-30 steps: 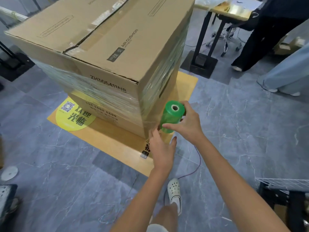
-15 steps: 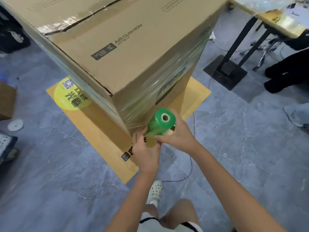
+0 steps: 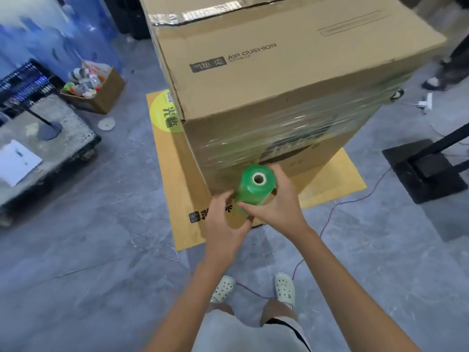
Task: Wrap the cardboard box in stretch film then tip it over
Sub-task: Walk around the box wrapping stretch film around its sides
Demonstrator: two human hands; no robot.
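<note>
My right thumb lies across the near side of the green stretch film roll [image 3: 254, 187] and the other fingers curl round its far side, so my right hand [image 3: 278, 207] grips the roll firmly. My left hand [image 3: 223, 226] sits lower and to the left, its fingers curled about the roll's lower end; the fingertips are hidden behind the roll, but the hold looks closed. The roll stands nearly upright, its pale core facing up at me, just beside the lower near corner of the cardboard box [image 3: 266, 80].

The box is large and upright, its top seam taped, with "AIR CUSHION" printed on the top flap. Glossy bands of film [image 3: 291, 138] cover the upper and middle part of the side facing me. The box rests on a yellow floor mat [image 3: 175, 196] on grey tiles.

My white clogs [image 3: 285, 288] are below, with a purple cable [image 3: 355, 199] trailing beside them. To the left stand a grey cart [image 3: 66, 133] and a small carton of rubbish [image 3: 104, 96].
</note>
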